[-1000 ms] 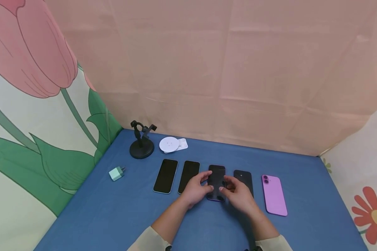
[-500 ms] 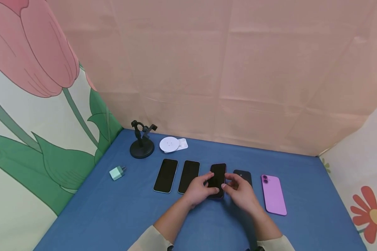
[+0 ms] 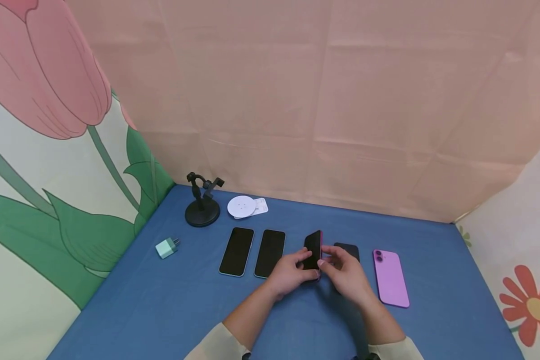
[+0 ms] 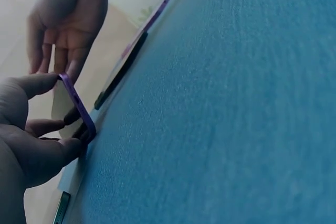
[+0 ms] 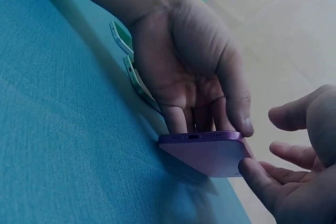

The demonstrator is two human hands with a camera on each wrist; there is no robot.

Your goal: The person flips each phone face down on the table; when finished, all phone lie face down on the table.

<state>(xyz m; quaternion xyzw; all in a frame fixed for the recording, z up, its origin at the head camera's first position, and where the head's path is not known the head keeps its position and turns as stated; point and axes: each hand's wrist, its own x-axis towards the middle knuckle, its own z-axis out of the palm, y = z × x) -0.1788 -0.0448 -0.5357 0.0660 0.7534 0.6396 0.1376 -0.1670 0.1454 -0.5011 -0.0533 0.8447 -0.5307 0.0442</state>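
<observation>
My left hand (image 3: 288, 272) grips a smartphone (image 3: 313, 245) by its edges in the head view. The phone is tilted, its right edge raised off the blue table, with the dark screen facing left. In the right wrist view its purple frame and pink back (image 5: 205, 158) show. My right hand (image 3: 346, 275) is at the raised edge, fingers loosely bent; in the right wrist view one fingertip (image 5: 249, 169) touches, or almost touches, the phone's back edge. A black phone (image 3: 352, 248) lies partly hidden behind the right hand.
Two phones (image 3: 236, 251) lie screen up on the left, and a pink phone (image 3: 391, 279) lies back up on the right. Behind stand a black stand (image 3: 202, 212) and a white disc (image 3: 241, 206) over a white card. A mint charger plug (image 3: 166, 248) lies at far left.
The phone went from flat on the table to tilted, its right edge lifting. My left hand shifted slightly right along with it. The other phones stayed in place.
</observation>
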